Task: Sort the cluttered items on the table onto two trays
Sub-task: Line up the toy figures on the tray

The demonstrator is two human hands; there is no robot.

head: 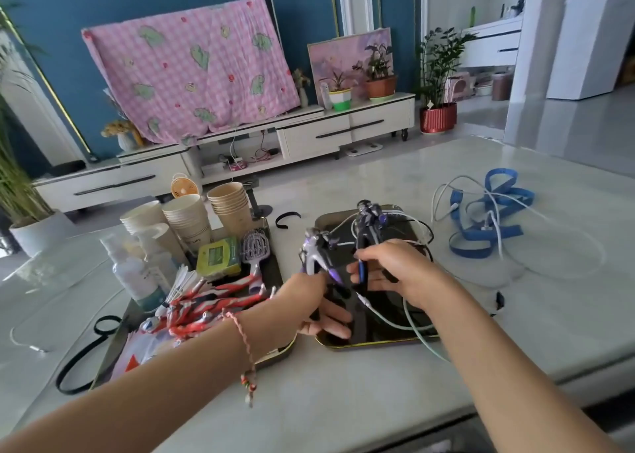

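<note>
**Two toy figures in hand over the right-hand tray**

Left hand (305, 298) closed on the legs of a silver-and-purple plastic toy figure (316, 249), held tilted just above the near-left part of a dark glossy rectangular tray with a gold rim (374, 345). Lower fingers stretched out over the tray's surface. Right hand (395, 274) curled round the legs of a black-and-purple plastic toy figure (367, 224), upright over the tray's middle, just beside the first figure.

On the same tray: loose white charging cables (407, 216) and a pale green cable (408, 311) trailing off the near-right corner.

To the left, a second dark tray (278, 354), crowded with:
- stacks of beige paper cups (189, 218)
- clear spray bottles (130, 270)
- a flat green box (218, 258)
- a lilac vented hairbrush (255, 249)
- a heap of red-and-white toy figures (213, 301)

Between the trays at the far end, a thin black open band (287, 217) on the pale marble-look table (343, 401). Well to the right, a tangled blue webbing strap (491, 212) mixed with more white cable.
</note>
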